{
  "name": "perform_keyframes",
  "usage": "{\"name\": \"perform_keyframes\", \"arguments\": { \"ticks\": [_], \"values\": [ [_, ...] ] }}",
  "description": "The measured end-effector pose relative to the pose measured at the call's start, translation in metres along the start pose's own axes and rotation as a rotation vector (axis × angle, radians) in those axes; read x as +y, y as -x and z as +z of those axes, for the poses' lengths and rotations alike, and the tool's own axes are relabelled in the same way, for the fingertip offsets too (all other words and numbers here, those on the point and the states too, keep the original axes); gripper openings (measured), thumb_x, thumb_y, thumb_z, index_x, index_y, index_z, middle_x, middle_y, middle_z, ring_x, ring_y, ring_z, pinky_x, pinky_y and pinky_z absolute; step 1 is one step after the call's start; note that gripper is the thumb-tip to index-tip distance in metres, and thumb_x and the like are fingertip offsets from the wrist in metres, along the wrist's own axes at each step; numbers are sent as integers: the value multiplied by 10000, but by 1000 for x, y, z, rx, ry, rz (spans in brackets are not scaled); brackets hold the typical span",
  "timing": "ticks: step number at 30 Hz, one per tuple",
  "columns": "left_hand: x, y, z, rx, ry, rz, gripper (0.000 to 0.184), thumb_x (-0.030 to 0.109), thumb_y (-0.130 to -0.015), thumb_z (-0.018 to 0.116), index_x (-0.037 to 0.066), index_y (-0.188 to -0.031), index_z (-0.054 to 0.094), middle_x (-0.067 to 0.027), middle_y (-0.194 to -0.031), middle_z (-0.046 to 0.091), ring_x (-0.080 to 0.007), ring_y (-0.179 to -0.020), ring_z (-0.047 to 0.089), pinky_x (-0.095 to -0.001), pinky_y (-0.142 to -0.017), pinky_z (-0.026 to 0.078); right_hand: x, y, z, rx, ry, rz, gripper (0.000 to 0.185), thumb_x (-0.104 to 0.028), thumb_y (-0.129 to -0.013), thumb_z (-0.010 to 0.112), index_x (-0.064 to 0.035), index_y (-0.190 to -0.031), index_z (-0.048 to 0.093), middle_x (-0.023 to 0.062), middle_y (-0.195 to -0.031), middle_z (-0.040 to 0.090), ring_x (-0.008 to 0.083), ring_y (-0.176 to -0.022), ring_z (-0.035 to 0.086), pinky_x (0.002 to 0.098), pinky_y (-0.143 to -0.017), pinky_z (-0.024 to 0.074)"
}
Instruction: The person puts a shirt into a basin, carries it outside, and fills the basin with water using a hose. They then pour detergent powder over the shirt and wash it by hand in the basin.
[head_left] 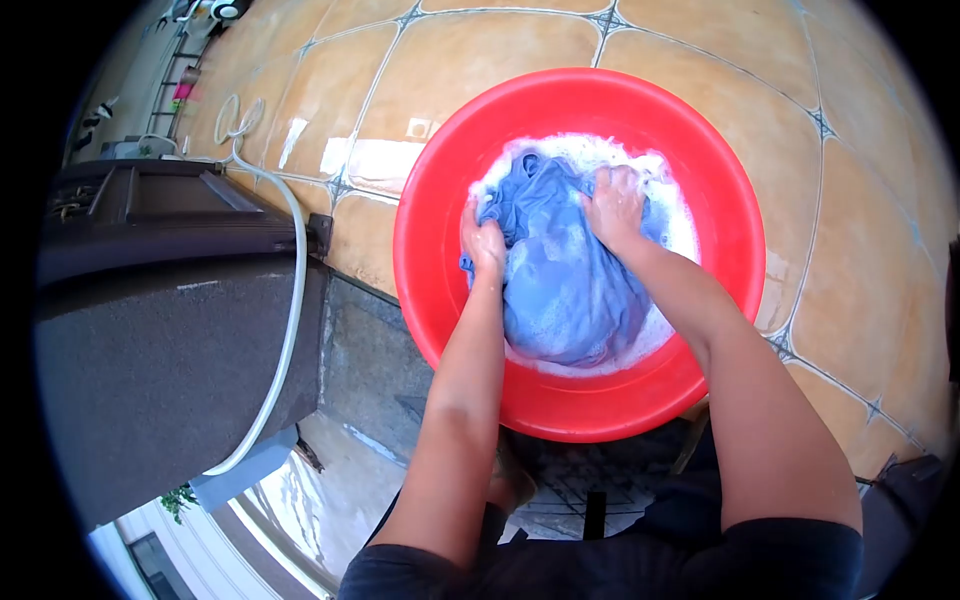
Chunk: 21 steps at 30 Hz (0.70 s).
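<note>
Wet blue cloth [565,290] lies bunched in soapy water inside a round red basin [735,230]. White foam [680,225] rings the cloth. At the cloth's left edge is my left hand [484,242], its fingers curled round a fold. My right hand [615,205] grips the cloth at its upper right, with the fingers bent into it and foam on the knuckles. Part of the cloth bulges up between and below both hands.
Tan floor tiles [520,45] surround the basin's far side. A pale hose [298,290] runs over a dark brown structure [180,350] at the left. A grey stone strip [365,350] borders the basin's lower left.
</note>
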<state>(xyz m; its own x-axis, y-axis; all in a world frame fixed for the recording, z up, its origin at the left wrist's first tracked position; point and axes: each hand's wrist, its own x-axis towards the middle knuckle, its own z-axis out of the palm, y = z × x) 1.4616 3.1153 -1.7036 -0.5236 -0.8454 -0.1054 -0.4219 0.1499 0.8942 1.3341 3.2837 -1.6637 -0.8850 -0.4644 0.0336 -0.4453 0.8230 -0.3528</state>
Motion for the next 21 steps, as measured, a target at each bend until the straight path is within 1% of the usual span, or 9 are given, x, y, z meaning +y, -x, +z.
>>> {"name": "perform_keyframes", "arguments": {
  "ticks": [1, 4, 8, 10, 12, 15, 17, 19, 21],
  "values": [
    [-9, -11, 0, -34, 230, -152, 531, 69, -755, 409, 32, -1278, 493, -201, -1228, 529, -350, -1109, 535, -413, -998, 395, 1, 4, 16, -19, -20, -48, 353, -246, -791, 613, -143, -1125, 562, 121, -1065, 549, 284, -1110, 501, 475, -903, 388],
    [-8, -14, -1, -173, 708, -452, 506, 268, -868, 409, 53, -1324, 447, -210, -1296, 464, -322, -1184, 465, -417, -1029, 352, 12, 5, 21, -262, 0, -842, 389, -276, -781, 656, -143, -1134, 562, 126, -1075, 549, 299, -1064, 536, 445, -909, 396],
    [62, 23, -2, -357, 994, -736, 682, 602, -903, 375, 107, -1372, 386, -132, -1414, 365, -282, -1316, 321, -450, -1083, 262, -17, -29, 16, -115, -490, -12, 411, -276, -712, 668, -118, -1083, 590, 138, -1175, 533, 305, -1131, 509, 402, -963, 379],
    [75, 32, 11, -415, 1115, -694, 673, 618, -899, 371, 119, -1347, 428, -120, -1384, 412, -283, -1304, 344, -469, -1082, 262, -53, 4, -7, -93, -779, -339, 386, -282, -692, 680, -96, -1019, 596, 141, -1236, 497, 311, -1151, 496, 401, -949, 398],
    [62, 31, 15, -542, 1312, -592, 627, 589, -909, 389, 113, -1309, 472, -99, -1302, 485, -256, -1240, 416, -456, -1066, 294, -84, 67, -59, 83, -392, -633, 373, -319, -683, 710, -87, -949, 592, 146, -1179, 523, 307, -1116, 518, 400, -888, 439],
    [59, 42, 17, -714, 1473, -450, 588, 579, -911, 400, 108, -1247, 507, -85, -1184, 521, -244, -1143, 468, -430, -1048, 323, -92, 99, -80, 30, -512, -533, 357, -317, -732, 717, -70, -933, 554, 168, -1163, 514, 326, -1109, 509, 388, -874, 450],
    [85, 63, 28, -523, 1400, -520, 565, 572, -913, 407, 104, -1205, 530, -75, -1105, 544, -236, -1079, 502, -413, -1036, 342, -80, 63, -78, 4, -505, -423, 356, -324, -738, 722, -81, -936, 554, 150, -1096, 542, 316, -1006, 563, 395, -811, 476],
    [119, 85, 40, -385, 1313, -650, 545, 566, -915, 414, 101, -1164, 553, -65, -1027, 568, -227, -1014, 536, -396, -1023, 362, -72, 14, -79, 114, -621, -34, 283, -311, -787, 684, -135, -988, 593, 98, -1003, 549, 291, -952, 580, 425, -731, 482],
    [155, 95, 32, -417, 1289, -753, 485, 525, -934, 407, 104, -1115, 567, -60, -968, 574, -208, -956, 553, -364, -1006, 382, -65, 16, -88, 166, -627, -84, 309, -309, -812, 664, -179, -1088, 613, 109, -979, 567, 298, -878, 605, 397, -742, 502]
  ]
}}
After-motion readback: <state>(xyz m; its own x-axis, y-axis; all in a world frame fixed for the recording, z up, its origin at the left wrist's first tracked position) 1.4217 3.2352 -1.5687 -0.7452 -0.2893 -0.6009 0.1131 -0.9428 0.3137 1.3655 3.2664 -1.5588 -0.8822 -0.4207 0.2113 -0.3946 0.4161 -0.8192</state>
